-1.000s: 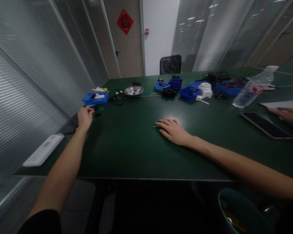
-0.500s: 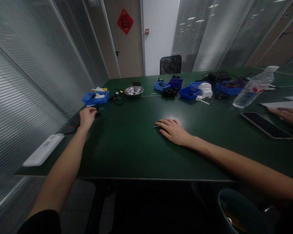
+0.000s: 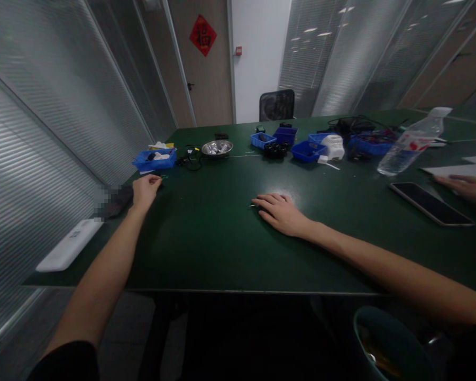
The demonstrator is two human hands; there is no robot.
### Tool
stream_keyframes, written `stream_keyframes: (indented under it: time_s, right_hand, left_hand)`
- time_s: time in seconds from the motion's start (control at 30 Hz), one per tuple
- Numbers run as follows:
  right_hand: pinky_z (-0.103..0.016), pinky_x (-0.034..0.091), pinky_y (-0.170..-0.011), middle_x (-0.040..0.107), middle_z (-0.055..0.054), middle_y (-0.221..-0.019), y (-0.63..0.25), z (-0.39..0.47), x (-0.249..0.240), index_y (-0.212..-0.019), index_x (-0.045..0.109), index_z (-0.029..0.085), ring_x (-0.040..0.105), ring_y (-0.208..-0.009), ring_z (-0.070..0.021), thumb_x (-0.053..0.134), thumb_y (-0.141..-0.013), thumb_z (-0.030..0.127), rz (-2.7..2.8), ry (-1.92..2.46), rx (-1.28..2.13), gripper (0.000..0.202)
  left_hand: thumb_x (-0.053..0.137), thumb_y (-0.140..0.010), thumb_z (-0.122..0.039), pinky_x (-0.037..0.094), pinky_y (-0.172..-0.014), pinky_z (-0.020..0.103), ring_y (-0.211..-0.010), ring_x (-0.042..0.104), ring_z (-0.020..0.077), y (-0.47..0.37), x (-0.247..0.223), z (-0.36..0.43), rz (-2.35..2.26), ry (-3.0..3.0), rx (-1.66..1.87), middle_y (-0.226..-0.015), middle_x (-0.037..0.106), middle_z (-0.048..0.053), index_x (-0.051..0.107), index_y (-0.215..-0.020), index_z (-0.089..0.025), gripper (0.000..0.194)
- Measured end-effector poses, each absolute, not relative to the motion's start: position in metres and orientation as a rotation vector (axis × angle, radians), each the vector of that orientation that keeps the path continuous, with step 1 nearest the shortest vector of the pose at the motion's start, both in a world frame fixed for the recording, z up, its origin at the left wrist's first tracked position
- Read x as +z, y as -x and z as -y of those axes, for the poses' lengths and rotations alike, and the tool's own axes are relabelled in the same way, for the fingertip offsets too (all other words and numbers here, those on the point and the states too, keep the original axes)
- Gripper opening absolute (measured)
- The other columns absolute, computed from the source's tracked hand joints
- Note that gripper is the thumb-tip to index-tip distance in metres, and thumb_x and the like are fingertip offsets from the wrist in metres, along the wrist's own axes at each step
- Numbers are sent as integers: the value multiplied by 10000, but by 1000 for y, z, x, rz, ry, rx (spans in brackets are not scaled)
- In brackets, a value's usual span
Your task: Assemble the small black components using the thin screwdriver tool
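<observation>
My left hand (image 3: 146,191) is closed in a pinch at the left of the dark green table (image 3: 206,238), in front of a blue basket (image 3: 154,160) with white and dark items. Something small and green (image 3: 164,177) lies by its fingertips; what the fingers hold is too small to make out. On the table's middle rests my right hand (image 3: 280,212), palm down with its fingers spread. A thin, light-coloured piece (image 3: 253,206) shows beside its fingertips.
A metal bowl (image 3: 217,148) and several blue trays (image 3: 307,152) stand further back. To the right are a plastic bottle (image 3: 414,142), a phone (image 3: 430,203) and another person's hand (image 3: 466,188). A white box (image 3: 69,245) lies at the left edge.
My left hand has moved slightly to the right, towards the small green thing. My right hand has stayed in place.
</observation>
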State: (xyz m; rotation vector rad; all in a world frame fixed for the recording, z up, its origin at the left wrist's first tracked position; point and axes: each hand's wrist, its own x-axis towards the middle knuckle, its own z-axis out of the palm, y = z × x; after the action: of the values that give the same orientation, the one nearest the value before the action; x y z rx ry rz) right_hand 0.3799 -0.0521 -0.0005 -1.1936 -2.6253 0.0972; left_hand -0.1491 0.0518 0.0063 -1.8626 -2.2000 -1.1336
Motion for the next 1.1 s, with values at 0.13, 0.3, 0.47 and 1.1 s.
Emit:
stream_keyframes:
  time_s: [0.13,0.3,0.47,1.1]
  right_hand:
    - [-613,357,-1163,510,-106,-1625,-380,53,0,-1607,470,305,468,-1451,-345,339,-1115,464,2622,1198,99,533]
    - [-620,351,-1165,507,-109,-1627,-380,53,1,-1606,471,310,464,-1457,-351,350,-1113,459,2620,1199,117,530]
    - [-622,352,-1164,509,-113,-1625,-380,53,1,-1600,481,305,467,-1455,-355,351,-1111,458,2618,1193,118,529]
    - [-614,347,-1173,509,-105,-1627,-379,54,0,-1593,484,300,466,-1457,-349,346,-1119,458,2615,1199,108,518]
  left_hand:
    - [611,-923,-318,572,-906,335,-866,734,241,145,6,-50,2160,1865,-1185,-945,783,105,786,-1107,-134,313]
    - [629,-914,-307,559,-939,358,-919,729,261,146,6,-51,2179,1850,-1143,-986,783,103,789,-1136,-151,315]
    - [616,-911,-284,542,-927,347,-907,707,254,151,4,-53,2168,1859,-1045,-961,765,94,788,-1158,-151,329]
    - [740,-888,-276,520,-1023,363,-1059,723,284,161,-19,-67,2427,1662,-1168,-1117,800,106,832,-1153,-196,292]
